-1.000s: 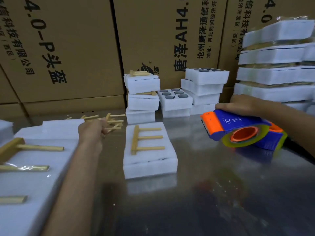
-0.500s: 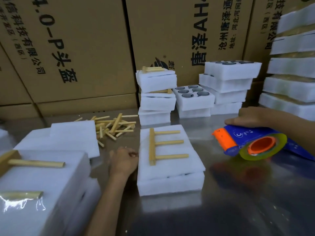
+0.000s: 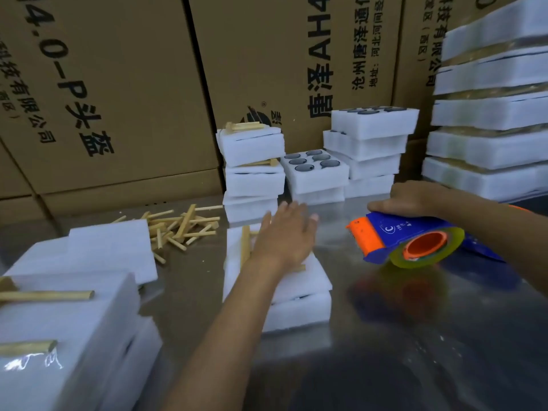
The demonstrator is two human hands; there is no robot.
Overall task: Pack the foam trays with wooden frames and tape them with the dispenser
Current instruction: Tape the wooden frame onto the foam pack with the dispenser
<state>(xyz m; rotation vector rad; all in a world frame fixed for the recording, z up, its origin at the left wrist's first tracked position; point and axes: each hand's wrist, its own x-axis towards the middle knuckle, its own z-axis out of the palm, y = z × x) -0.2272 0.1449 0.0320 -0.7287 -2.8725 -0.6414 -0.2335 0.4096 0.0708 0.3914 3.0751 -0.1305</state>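
The left hand (image 3: 284, 235) is hovering with fingers spread and straight over the wooden frame (image 3: 245, 247) lying on the foam tray (image 3: 299, 280), gripping nothing; whether the palm is touching the frame cannot be told. It is probably poised to steady the pack for taping. Just right of that tray, the right hand (image 3: 415, 198) is curling over the tape dispenser (image 3: 406, 243), holding it ready above the steel table (image 3: 415, 336). Left of the tray, loose wooden sticks (image 3: 181, 229) are lying in a heap.

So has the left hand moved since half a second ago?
Yes. The left hand was on the table left of the foam tray; it now reaches open over the tray's wooden frame, further right and towards the boxes.
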